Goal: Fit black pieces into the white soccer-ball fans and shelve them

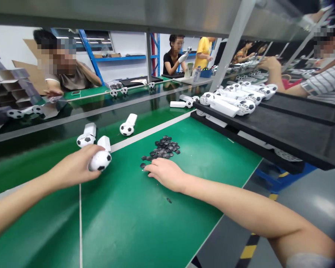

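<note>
My left hand [72, 163] is closed around a white soccer-ball-shaped piece [102, 160] with black patches and a white block-like handle, held over the near edge of the belt. My right hand [167, 173] reaches over the green table with its fingers stretched out and slightly apart, at the near edge of a pile of small black patches [164, 147]. One loose black patch [142, 165] lies just beyond its fingertips. Another single patch [169, 200] rests nearer to me. Whether the right fingertips touch a patch is hard to see.
More ball pieces lie on the belt, one [86, 140] beside my left hand and one [127, 128] farther right. Stacked black trays [301, 126] with several ball pieces stand at right. A metal post [234, 44] rises behind them. Co-workers sit across the belt and at right.
</note>
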`<state>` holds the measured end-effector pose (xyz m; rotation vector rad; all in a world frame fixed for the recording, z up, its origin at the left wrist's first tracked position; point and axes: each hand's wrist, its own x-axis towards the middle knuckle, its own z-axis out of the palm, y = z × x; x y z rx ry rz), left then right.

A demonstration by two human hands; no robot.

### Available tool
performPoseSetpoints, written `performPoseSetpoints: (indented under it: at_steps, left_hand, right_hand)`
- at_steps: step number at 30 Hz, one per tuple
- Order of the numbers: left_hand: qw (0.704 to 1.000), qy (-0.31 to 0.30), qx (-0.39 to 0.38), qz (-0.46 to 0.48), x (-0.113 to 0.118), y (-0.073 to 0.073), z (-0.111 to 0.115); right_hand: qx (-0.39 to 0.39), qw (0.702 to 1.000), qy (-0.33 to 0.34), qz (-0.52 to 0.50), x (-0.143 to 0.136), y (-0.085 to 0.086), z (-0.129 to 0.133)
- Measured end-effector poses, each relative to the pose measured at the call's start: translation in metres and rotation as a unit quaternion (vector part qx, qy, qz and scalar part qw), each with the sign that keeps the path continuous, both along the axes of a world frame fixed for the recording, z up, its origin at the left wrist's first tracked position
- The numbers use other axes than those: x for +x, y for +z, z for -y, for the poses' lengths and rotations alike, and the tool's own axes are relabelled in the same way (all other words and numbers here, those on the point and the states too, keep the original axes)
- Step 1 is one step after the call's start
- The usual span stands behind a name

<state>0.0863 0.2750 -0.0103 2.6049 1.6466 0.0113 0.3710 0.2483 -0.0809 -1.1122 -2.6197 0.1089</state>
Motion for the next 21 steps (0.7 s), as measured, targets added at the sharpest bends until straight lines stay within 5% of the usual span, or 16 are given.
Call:
performPoseSetpoints:
  at_steps: [4,7,10,16,21]
  left_hand:
    - [0.997,-0.069,-0.025,0.011,0.023,-0.006,0.088]
    - [0.991,-0.127,-0.024,0.032,0.039,-0.019,0.121]
    - [0.988,-0.133,-0.055,0.062,0.046,-0.028,0.119]
    - [0.992,-0.010,-0.080,0.096,0.047,-0.033,0.096]
    - [0.988,0.006,-0.091,0.128,0.046,-0.034,0.102]
  right_hand:
    - [-0.106,0.989,-0.017,-0.100,0.007,0.004,0.022]
    - [-0.171,0.977,-0.012,-0.126,0.011,0.005,0.032]
    - [-0.176,0.977,-0.002,-0.120,0.013,0.004,0.037]
    - [-0.100,0.984,0.005,-0.147,0.014,0.009,0.047]
    - [-0.114,0.979,0.008,-0.167,0.006,0.020,0.056]
